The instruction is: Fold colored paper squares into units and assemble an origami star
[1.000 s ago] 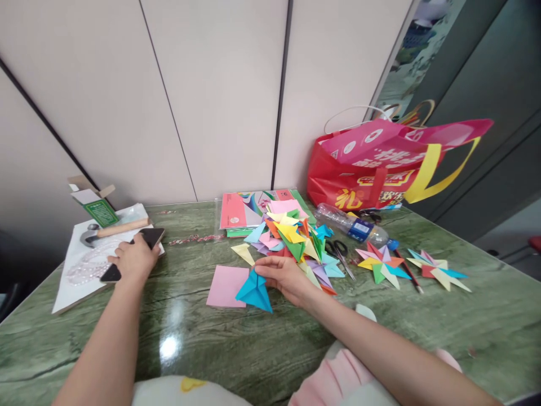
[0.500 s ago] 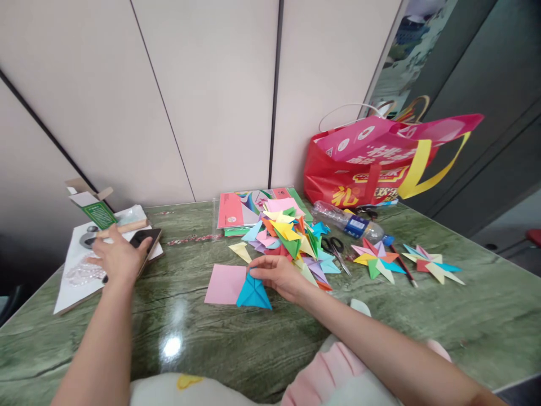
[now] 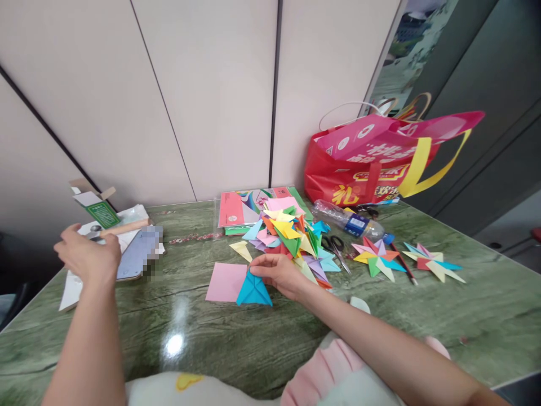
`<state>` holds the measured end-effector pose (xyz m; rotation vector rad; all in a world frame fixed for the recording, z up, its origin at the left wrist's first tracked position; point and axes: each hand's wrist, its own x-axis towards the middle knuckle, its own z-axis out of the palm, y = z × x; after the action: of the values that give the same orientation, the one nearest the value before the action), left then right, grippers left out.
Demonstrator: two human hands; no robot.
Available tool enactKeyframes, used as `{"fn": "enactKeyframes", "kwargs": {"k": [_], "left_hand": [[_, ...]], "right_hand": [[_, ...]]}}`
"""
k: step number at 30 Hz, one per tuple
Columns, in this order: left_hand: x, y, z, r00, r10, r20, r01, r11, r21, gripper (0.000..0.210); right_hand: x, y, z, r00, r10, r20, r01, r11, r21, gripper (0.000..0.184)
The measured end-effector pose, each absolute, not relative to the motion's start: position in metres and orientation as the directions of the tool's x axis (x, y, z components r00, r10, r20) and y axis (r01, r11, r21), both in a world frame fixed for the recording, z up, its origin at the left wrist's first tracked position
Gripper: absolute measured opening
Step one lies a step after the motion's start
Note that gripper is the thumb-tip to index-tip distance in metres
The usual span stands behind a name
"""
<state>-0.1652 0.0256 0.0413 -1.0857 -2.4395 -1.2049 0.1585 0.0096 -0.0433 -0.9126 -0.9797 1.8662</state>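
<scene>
My right hand [image 3: 279, 275] pinches the top corner of a blue folded paper piece [image 3: 255, 290], which stands out against the green table. Beside it, partly under the blue piece's left edge, lies a square pink sheet of paper [image 3: 226, 282]. On the far left, my left hand [image 3: 89, 255] hovers or rests over a white pad [image 3: 70, 290], its fingers apart and nothing visible in them. Just right of that hand is a phone [image 3: 134, 258] with a pale bluish face; its right part is blurred out.
Folded paper pieces [image 3: 291, 231] are heaped on a paper pack [image 3: 230, 208]. Scissors [image 3: 336, 246], a plastic bottle [image 3: 357, 224], a pencil [image 3: 408, 270] and two paper stars [image 3: 378, 258] lie to the right. A red bag [image 3: 359, 163] and a small green box [image 3: 101, 214] stand behind.
My left hand has moved left off the phone, whose dark face is now pale bluish. My right hand keeps its pinch on the blue folded paper piece.
</scene>
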Motion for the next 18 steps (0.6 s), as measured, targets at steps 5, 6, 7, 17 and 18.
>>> {"fn": "enactKeyframes", "kwargs": {"k": [5, 6, 7, 17, 18], "left_hand": [[-0.165, 0.034, 0.04, -0.638, 0.653, 0.409, 0.765, 0.477, 0.432, 0.051], [-0.164, 0.035, 0.039, -0.594, 0.716, 0.367, 0.796, 0.457, 0.398, 0.048], [-0.161, 0.036, 0.038, -0.538, 0.777, 0.327, 0.83, 0.421, 0.367, 0.044], [-0.076, 0.05, 0.018, -0.034, 0.992, 0.125, 0.918, -0.018, 0.396, 0.036], [-0.079, 0.053, 0.016, -0.064, 0.985, 0.159, 0.93, 0.001, 0.368, 0.035]], "right_hand": [[0.158, 0.01, -0.044, -0.394, 0.89, -0.228, -0.317, -0.365, -0.876, 0.03], [0.158, 0.01, -0.044, -0.394, 0.89, -0.229, -0.316, -0.364, -0.876, 0.03], [0.158, 0.01, -0.045, -0.394, 0.89, -0.229, -0.313, -0.364, -0.877, 0.03], [0.159, 0.01, -0.041, -0.386, 0.903, -0.187, -0.253, -0.299, -0.92, 0.032], [0.159, 0.01, -0.041, -0.389, 0.904, -0.178, -0.245, -0.288, -0.926, 0.031]]}}
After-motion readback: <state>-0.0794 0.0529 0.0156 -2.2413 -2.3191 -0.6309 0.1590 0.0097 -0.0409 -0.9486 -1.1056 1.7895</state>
